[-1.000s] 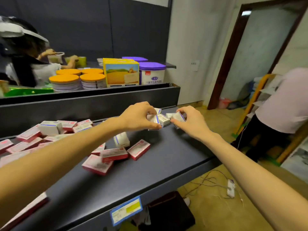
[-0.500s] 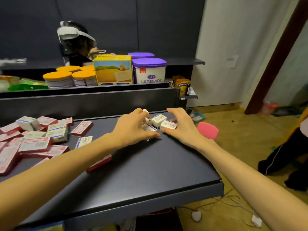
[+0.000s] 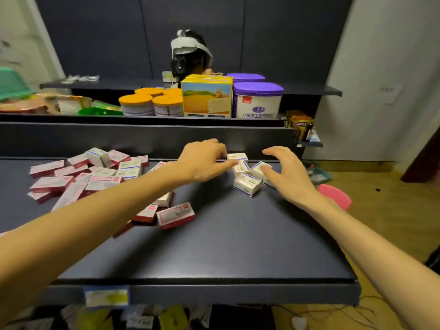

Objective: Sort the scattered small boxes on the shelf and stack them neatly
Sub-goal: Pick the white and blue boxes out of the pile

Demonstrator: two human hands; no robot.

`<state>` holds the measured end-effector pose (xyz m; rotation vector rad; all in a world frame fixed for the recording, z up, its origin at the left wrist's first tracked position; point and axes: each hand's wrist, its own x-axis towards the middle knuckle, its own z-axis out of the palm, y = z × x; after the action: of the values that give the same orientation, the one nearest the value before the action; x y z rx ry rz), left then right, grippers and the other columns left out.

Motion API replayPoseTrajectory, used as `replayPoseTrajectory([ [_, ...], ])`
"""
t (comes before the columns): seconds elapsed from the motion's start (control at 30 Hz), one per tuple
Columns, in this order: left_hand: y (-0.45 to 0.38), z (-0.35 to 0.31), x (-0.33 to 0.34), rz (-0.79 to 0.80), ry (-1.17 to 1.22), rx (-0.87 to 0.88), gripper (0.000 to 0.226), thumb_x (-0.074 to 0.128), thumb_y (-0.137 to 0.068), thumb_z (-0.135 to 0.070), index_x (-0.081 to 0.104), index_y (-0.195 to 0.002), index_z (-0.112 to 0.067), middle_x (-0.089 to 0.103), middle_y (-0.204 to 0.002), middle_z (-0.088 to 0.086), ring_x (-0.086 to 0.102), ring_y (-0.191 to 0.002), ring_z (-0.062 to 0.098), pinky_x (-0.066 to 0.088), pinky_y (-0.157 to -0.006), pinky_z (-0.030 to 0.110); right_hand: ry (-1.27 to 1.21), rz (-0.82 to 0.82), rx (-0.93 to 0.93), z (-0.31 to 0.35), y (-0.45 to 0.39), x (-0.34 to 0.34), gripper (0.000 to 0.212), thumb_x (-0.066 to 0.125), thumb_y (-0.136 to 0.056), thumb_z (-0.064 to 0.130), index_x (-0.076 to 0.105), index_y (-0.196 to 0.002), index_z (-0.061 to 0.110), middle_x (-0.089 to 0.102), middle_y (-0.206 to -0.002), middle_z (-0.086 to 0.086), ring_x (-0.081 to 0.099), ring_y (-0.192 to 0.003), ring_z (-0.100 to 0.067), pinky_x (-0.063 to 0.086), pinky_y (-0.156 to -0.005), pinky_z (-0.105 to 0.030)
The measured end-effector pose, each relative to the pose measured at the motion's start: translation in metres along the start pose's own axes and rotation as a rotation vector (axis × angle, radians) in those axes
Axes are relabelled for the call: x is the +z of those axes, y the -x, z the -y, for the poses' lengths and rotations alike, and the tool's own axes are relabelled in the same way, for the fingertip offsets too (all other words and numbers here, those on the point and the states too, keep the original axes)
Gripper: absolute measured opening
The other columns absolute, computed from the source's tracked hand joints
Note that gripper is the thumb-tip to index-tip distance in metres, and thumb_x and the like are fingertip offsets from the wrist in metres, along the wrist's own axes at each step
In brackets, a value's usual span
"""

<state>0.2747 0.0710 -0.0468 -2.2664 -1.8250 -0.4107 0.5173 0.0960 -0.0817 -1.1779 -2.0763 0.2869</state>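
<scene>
Left hand (image 3: 202, 163) pinches a small white blue-striped cardboard box (image 3: 240, 166); right hand (image 3: 285, 175), fingers spread and holding nothing, flanks the white cluster (image 3: 247, 183), apparently corralling it apart from red-trimmed boxes (image 3: 175, 214) on the dark shelf (image 3: 214, 258).

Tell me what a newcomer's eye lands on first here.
Two bare arms reach across the dark shelf, the left hand and right hand flanking a small cluster of white boxes with blue stripes near the back right. On the left lies a scattered heap of red-and-white boxes. Above, the yellow carton and purple-lidded tin stand out brightly.
</scene>
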Motion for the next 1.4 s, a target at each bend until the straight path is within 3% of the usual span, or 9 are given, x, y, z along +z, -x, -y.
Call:
replayPoseTrajectory([
  [0.2, 0.032, 0.084, -0.024, 0.068, -0.149, -0.109, 0.049, 0.054, -0.092, -0.061, 0.066, -0.119, -0.022, 0.064, -0.116, 0.002, 0.063, -0.103, 0.023, 0.049, -0.076, 0.034, -0.040, 0.157, -0.189, 0.066, -0.019, 0.047, 0.038, 0.065, -0.094, 0.030, 0.060, -0.131, 0.022, 0.058, -0.134, 0.003, 0.051, -0.124, -0.013, 0.040, -0.104, -0.029],
  [0.27, 0.046, 0.110, -0.031, 0.114, -0.168, -0.187, 0.046, 0.057, -0.091, -0.058, 0.066, -0.121, -0.023, 0.064, -0.119, 0.002, 0.063, -0.107, 0.024, 0.048, -0.079, 0.034, -0.034, 0.239, -0.228, 0.089, -0.025, 0.064, 0.044, 0.066, -0.093, 0.033, 0.058, -0.135, 0.020, 0.058, -0.136, 0.002, 0.052, -0.126, -0.016, 0.042, -0.107, -0.036],
  [0.4, 0.072, 0.148, -0.045, 0.194, -0.113, -0.273, 0.046, 0.059, -0.090, -0.060, 0.067, -0.119, -0.026, 0.066, -0.122, -0.001, 0.062, -0.108, 0.023, 0.052, -0.085, 0.037, 0.005, 0.484, -0.197, 0.129, -0.025, 0.093, 0.065, 0.072, -0.085, 0.048, 0.050, -0.141, 0.025, 0.053, -0.143, 0.004, 0.052, -0.127, -0.015, 0.046, -0.104, -0.037],
  [0.6, 0.105, 0.179, -0.052, 0.267, -0.041, -0.187, 0.051, 0.056, -0.087, -0.070, 0.067, -0.119, -0.031, 0.061, -0.117, -0.007, 0.062, -0.101, 0.015, 0.054, -0.085, 0.039, -0.009, 0.593, -0.112, 0.151, -0.021, 0.113, 0.062, 0.070, -0.085, 0.034, 0.050, -0.143, 0.026, 0.058, -0.140, 0.003, 0.057, -0.122, -0.015, 0.051, -0.101, -0.036],
  [0.73, 0.115, 0.188, -0.050, 0.237, -0.013, -0.103, 0.056, 0.055, -0.082, -0.077, 0.067, -0.116, -0.034, 0.060, -0.113, -0.012, 0.060, -0.099, 0.010, 0.056, -0.083, 0.039, -0.057, 0.628, -0.065, 0.161, -0.020, 0.113, 0.061, 0.072, -0.086, 0.043, 0.052, -0.141, 0.026, 0.059, -0.139, 0.002, 0.057, -0.122, -0.016, 0.048, -0.101, -0.032],
  [0.87, 0.114, 0.186, -0.048, 0.262, 0.019, -0.067, 0.052, 0.066, -0.081, -0.067, 0.065, -0.120, -0.032, 0.058, -0.117, -0.012, 0.060, -0.100, 0.010, 0.053, -0.082, 0.030, -0.045, 0.605, -0.012, 0.169, -0.017, 0.118, 0.068, 0.073, -0.077, 0.062, 0.058, -0.137, 0.031, 0.060, -0.138, 0.009, 0.057, -0.120, -0.012, 0.048, -0.103, -0.033],
  [0.93, 0.111, 0.183, -0.048, 0.250, -0.002, -0.038, 0.047, 0.068, -0.083, -0.061, 0.066, -0.119, -0.030, 0.059, -0.116, -0.010, 0.061, -0.101, 0.013, 0.053, -0.082, 0.032, -0.021, 0.573, -0.001, 0.171, -0.013, 0.118, 0.072, 0.073, -0.070, 0.070, 0.064, -0.130, 0.031, 0.064, -0.130, 0.013, 0.060, -0.114, -0.009, 0.052, -0.099, -0.033],
  [1.2, 0.107, 0.177, -0.046, 0.168, 0.101, -0.017, 0.042, 0.075, -0.079, -0.056, 0.067, -0.110, -0.028, 0.068, -0.110, -0.009, 0.063, -0.095, 0.013, 0.056, -0.080, 0.039, -0.053, 0.471, 0.019, 0.168, -0.001, 0.114, 0.056, 0.076, -0.073, 0.062, 0.067, -0.120, 0.033, 0.070, -0.114, 0.015, 0.066, -0.098, -0.004, 0.055, -0.085, -0.021],
  [1.4, 0.116, 0.183, -0.056, 0.058, 0.350, -0.007, 0.042, 0.077, -0.080, -0.048, 0.065, -0.113, -0.026, 0.071, -0.110, -0.007, 0.066, -0.098, 0.012, 0.059, -0.084, 0.037, -0.004, 0.244, 0.014, 0.166, 0.000, 0.114, 0.052, 0.075, -0.073, 0.063, 0.067, -0.116, 0.035, 0.068, -0.114, 0.018, 0.062, -0.102, -0.003, 0.058, -0.083, -0.034],
])
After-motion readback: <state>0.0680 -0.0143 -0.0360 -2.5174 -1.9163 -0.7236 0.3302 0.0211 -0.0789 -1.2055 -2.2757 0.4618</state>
